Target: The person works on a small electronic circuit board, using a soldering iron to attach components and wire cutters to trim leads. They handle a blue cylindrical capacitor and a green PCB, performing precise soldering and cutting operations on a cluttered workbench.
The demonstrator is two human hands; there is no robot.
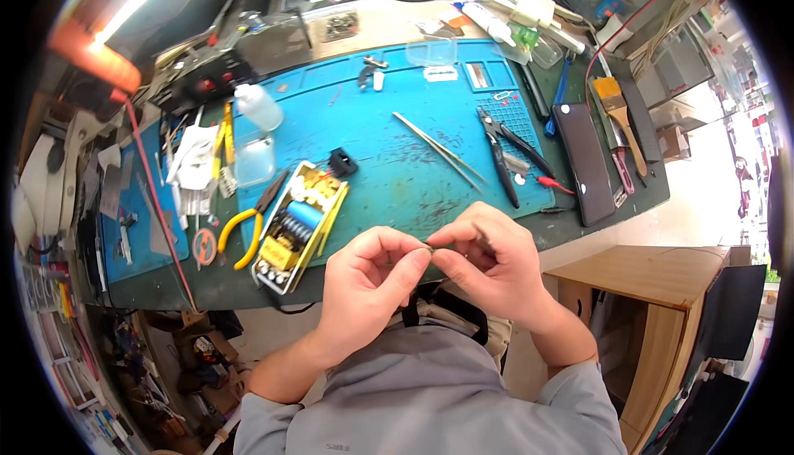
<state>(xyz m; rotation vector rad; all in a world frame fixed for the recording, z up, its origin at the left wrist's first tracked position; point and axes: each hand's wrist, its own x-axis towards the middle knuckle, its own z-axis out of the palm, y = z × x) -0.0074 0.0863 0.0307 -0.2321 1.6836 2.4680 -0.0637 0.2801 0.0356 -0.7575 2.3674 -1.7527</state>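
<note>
My left hand (374, 285) and my right hand (490, 266) meet at the fingertips just off the near edge of the blue work mat (364, 136). Both pinch at something small and dark between thumb and forefinger, too tiny to name. Left of my hands, an open power supply board (289, 232) rests in its metal case, with a blue capacitor, a yellow transformer and a black socket (341, 162) at its far end. Yellow-handled pliers (253, 227) lie beside it. Tweezers (438, 150) lie beyond my hands, and black cutters (506, 153) lie to their right.
A dark phone (583, 161) and a wooden-handled brush (620, 116) lie at the right. A white plastic bottle (258, 107) and a clear tub (254, 160) stand at the left. Red probe wire (157, 198) hangs across the left side. A wooden cabinet (637, 273) stands right of me.
</note>
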